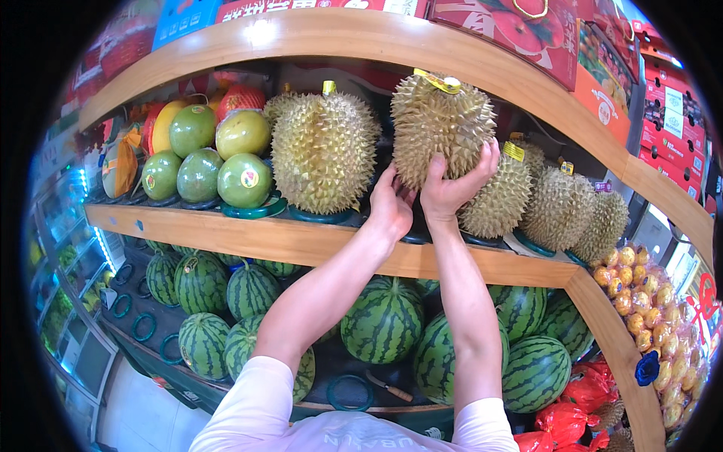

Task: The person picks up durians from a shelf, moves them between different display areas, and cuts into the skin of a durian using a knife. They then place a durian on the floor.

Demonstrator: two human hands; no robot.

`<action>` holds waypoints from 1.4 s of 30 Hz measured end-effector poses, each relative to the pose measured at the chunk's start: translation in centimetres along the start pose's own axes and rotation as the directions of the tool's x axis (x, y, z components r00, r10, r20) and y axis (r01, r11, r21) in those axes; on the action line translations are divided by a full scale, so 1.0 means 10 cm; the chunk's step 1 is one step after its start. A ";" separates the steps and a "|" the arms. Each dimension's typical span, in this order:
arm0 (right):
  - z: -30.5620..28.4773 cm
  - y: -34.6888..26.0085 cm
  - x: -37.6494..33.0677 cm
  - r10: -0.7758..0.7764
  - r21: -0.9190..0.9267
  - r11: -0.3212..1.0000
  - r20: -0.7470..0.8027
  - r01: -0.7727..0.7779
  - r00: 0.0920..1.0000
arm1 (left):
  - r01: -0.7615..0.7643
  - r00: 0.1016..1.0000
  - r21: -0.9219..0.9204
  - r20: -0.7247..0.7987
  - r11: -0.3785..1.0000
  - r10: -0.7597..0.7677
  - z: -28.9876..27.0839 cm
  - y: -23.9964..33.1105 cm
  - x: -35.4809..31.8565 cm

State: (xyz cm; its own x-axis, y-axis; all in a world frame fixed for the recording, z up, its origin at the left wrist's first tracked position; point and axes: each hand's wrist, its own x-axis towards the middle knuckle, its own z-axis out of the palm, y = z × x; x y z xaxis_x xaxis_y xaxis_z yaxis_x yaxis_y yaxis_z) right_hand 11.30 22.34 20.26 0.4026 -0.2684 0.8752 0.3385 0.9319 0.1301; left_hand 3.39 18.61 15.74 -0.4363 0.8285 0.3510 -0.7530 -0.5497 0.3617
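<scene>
Tan durian (443, 120) partly behind right hand (456, 187)

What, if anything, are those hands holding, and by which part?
A durian, by its lower part: the right hand on its lower right side, the left hand at its lower left.

Durian (440, 120) I've got, upper centre: tan-brown, yellow tag (443, 85) up top. My left sleeve (262, 395), lower centre, reads pale pinkish white, while the watermelons (382, 320) across the lower half run mid-green with jagged dark-green stripes. Round fruits (245, 181) upper left are green to yellowish green, shelf board (226, 232) mid-frame honey-tan wood grain, ring (329, 393) at bottom centre dark teal.
</scene>
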 end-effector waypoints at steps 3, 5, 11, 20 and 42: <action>0.09 0.10 0.02 -0.022 0.016 1.000 0.004 0.022 1.000 | -0.002 1.000 -0.039 0.004 0.999 0.002 0.01 0.00 0.09; 0.14 0.14 -0.01 -0.026 0.039 0.999 -0.012 0.027 1.000 | -0.009 1.000 -0.061 -0.011 0.998 0.009 0.01 0.00 0.14; 0.25 0.29 -0.07 -0.009 0.080 0.997 0.019 0.007 1.000 | -0.024 0.999 -0.065 -0.033 0.998 0.022 -0.03 0.00 0.27; 0.47 0.37 -0.05 0.133 -0.021 0.991 0.176 -0.132 0.975 | -0.012 0.987 -0.084 -0.160 0.996 -0.002 -0.12 -0.04 0.52; 1.52 0.88 0.41 0.587 -0.480 0.803 0.535 -0.353 0.608 | -0.014 0.998 0.289 -0.062 0.957 0.033 -0.04 -0.05 0.15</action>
State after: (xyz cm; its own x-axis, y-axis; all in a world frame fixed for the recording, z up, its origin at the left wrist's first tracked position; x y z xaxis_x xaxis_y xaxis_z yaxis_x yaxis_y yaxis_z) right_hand 3.03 33.15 32.10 -0.0119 0.5143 0.8575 0.5376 0.7264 -0.4282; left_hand 2.94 20.12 15.74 -0.4907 0.8147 0.3091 -0.5719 -0.5688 0.5912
